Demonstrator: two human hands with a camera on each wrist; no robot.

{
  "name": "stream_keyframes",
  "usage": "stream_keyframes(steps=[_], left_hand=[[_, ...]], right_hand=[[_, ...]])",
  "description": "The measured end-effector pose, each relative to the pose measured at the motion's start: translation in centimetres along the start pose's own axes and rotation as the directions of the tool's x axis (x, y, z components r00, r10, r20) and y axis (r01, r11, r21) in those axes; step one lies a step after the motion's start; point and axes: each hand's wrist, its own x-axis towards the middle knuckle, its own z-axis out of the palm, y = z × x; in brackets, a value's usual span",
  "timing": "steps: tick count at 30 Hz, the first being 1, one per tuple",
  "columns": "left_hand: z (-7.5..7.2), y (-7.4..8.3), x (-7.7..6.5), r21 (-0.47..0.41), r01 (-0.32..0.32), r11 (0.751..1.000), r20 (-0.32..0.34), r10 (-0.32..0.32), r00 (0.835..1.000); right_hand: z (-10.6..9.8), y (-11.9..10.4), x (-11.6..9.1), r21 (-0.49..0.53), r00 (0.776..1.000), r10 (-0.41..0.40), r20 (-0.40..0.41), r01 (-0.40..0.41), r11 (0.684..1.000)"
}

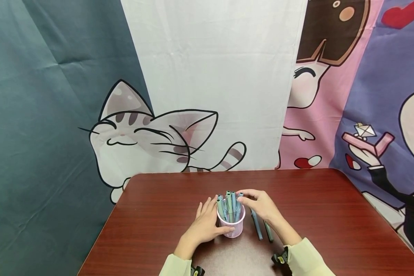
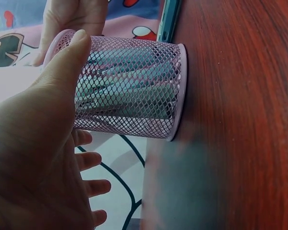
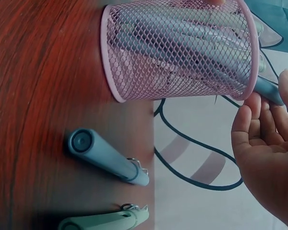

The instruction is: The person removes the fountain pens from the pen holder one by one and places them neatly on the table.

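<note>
A pink mesh pen cup stands upright on the table, holding several blue and green pens. My left hand is against its left side, the thumb laid across the mesh near the rim and the other fingers stretched out straight behind. Above the cup's right rim, my right hand pinches the upper end of a blue pen between thumb and fingers. That pen's lower part is inside the cup. Right of the cup lie a blue pen and a green pen.
The reddish-brown wooden table has rounded far corners. Behind it hangs a printed cloth with a cartoon cat and other figures. A dark strap device sits at my right wrist.
</note>
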Motion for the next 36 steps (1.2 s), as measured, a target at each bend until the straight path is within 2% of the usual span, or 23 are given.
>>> stream_keyframes(steps=[4,11,22,25,30,36], left_hand=[[0.0,-0.1,0.1,-0.007,0.005,1.000,0.003,-0.005,1.000],[0.3,-0.3,0.3,0.024,-0.004,1.000,-0.006,0.004,1.000],[0.3,-0.3,0.2,0.019,0.000,1.000,-0.005,0.000,1.000],[0.3,-0.3,0.2,0.025,-0.003,1.000,-0.007,0.003,1.000],[0.3,-0.3,0.2,0.027,-0.005,1.000,-0.010,0.005,1.000],[0.2,-0.2,0.1,0.018,0.002,1.000,0.001,-0.002,1.000]], right_hand=[[-0.1,0.1,0.0,-0.005,1.000,-0.004,0.002,0.004,1.000],[-0.2,0.2,-0.1,0.049,0.999,-0.047,0.004,0.047,0.998],[-0.1,0.5,0.1,0.017,0.999,-0.033,0.012,0.032,0.999],[-0.2,0.2,0.0,0.019,0.998,-0.054,0.029,0.053,0.998],[-0.5,-0.3,-0.2,0.113,0.997,-0.057,0.048,0.051,0.992],[-0.9,-0.6,-0.2,0.311,0.998,-0.032,0.049,0.015,0.950]])
